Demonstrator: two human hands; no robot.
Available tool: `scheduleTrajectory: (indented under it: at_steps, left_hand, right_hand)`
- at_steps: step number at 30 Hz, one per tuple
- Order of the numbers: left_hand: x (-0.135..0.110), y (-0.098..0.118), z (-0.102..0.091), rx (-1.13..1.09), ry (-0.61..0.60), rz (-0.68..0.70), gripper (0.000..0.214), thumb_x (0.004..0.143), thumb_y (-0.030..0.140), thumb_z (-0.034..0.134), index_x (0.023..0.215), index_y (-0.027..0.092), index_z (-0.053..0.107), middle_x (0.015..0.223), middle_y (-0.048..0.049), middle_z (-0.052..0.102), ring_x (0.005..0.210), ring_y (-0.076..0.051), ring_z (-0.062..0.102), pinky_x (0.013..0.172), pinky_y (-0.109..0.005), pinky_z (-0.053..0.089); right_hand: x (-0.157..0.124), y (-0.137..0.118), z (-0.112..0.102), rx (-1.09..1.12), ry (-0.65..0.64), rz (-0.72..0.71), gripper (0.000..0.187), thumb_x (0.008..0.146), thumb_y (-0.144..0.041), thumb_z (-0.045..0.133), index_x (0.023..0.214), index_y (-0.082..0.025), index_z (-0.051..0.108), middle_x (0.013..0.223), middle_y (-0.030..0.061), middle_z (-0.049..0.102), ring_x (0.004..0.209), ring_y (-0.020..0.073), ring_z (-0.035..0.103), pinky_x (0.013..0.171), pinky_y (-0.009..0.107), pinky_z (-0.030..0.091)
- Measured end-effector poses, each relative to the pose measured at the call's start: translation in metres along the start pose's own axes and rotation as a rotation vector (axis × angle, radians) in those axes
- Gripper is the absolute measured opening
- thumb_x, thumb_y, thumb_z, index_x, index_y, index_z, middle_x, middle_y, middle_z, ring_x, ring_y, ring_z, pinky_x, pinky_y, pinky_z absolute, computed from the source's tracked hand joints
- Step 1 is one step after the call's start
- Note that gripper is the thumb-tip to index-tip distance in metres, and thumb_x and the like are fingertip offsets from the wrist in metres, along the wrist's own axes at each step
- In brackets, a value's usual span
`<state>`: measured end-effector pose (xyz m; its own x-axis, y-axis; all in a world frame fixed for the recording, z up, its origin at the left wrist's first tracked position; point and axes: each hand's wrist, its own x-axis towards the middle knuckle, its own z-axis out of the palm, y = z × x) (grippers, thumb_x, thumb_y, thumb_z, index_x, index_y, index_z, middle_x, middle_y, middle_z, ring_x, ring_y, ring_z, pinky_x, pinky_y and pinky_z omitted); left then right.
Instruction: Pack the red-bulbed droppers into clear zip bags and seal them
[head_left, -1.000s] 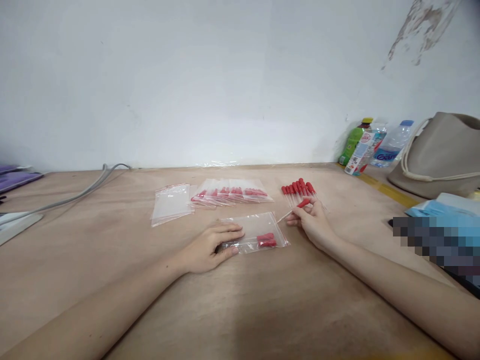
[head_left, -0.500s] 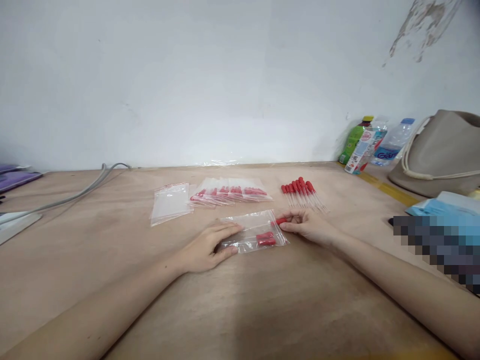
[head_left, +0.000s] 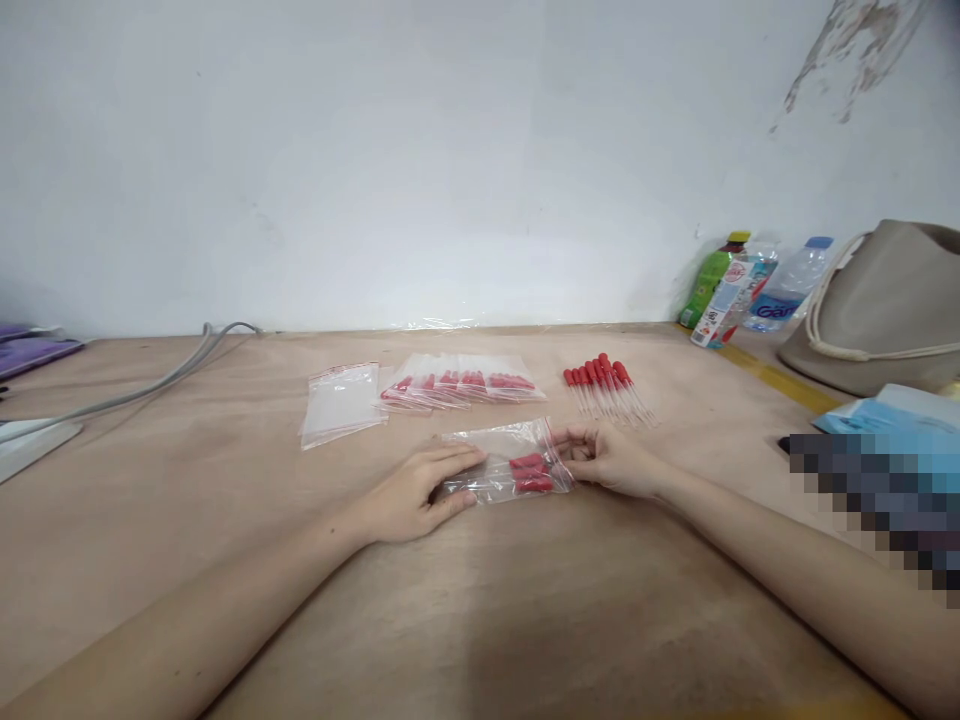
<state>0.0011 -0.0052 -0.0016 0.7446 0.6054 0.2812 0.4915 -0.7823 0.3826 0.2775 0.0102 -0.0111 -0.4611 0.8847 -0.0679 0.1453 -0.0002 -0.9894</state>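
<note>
I rest the left hand (head_left: 416,493), fingers spread, on the bag (head_left: 498,474), short of the bench's (head_left: 405,620) rear edge; right hand (head_left: 609,462) grip: indiscernible.

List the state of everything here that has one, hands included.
Working bag: flat, red-bulbed droppers inside, seal unclear
Left hand: resting on it
Right hand: fingers at its right end
Loose droppers: bunched side by side
Filled bags: overlapping
Left bags: flat, no red visible inside
Green bottle: capped
Blue-capped bottle: standing
Carton: standing
Beige bag: standing
Cable: curved
</note>
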Motion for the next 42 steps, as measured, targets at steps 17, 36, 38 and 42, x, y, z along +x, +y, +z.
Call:
scheduleTrajectory:
  at_steps: [17,36,38,42]
  left_hand:
    - [-0.001,-0.003,0.002,0.0,-0.015,-0.017,0.043,0.088,0.03,0.05,0.13,0.021,0.046,0.131,-0.0089,0.049,0.121,-0.024,0.045,0.102,-0.043,0.036]
    - [-0.001,-0.002,0.001,0.027,-0.022,-0.014,0.042,0.088,0.031,0.049,0.129,0.021,0.047,0.131,-0.0085,0.049,0.121,-0.023,0.045,0.103,-0.042,0.036]
    - [-0.001,-0.002,0.001,0.031,-0.015,-0.006,0.042,0.088,0.031,0.049,0.129,0.021,0.047,0.131,-0.0086,0.05,0.12,-0.023,0.046,0.102,-0.043,0.036]
    - [0.0,-0.003,0.001,0.026,-0.004,0.007,0.042,0.088,0.029,0.049,0.129,0.021,0.047,0.129,-0.0092,0.051,0.119,-0.023,0.047,0.101,-0.042,0.038]
  right_hand:
    - [0.057,-0.012,-0.092,-1.025,0.926,0.204,0.043,0.07,-0.037,0.058,0.104,-0.012,0.051,0.093,0.0135,0.063,0.086,0.0241,0.059,0.065,0.029,0.042]
    - [0.031,-0.018,-0.041,-0.204,0.727,-0.156,0.057,0.075,-0.023,0.052,0.123,-0.017,0.023,0.06,-0.0069,0.049,0.043,0.0117,0.049,0.041,0.024,0.043]
    - [0.023,-0.009,-0.025,-0.027,0.733,-0.198,0.051,0.072,-0.022,0.055,0.115,-0.021,0.027,0.063,-0.0074,0.048,0.046,0.0115,0.053,0.043,0.025,0.048]
    - [0.016,0.005,-0.005,0.229,0.749,-0.172,0.038,0.07,-0.018,0.057,0.098,-0.024,0.032,0.067,-0.0074,0.05,0.054,0.0117,0.061,0.053,0.026,0.054]
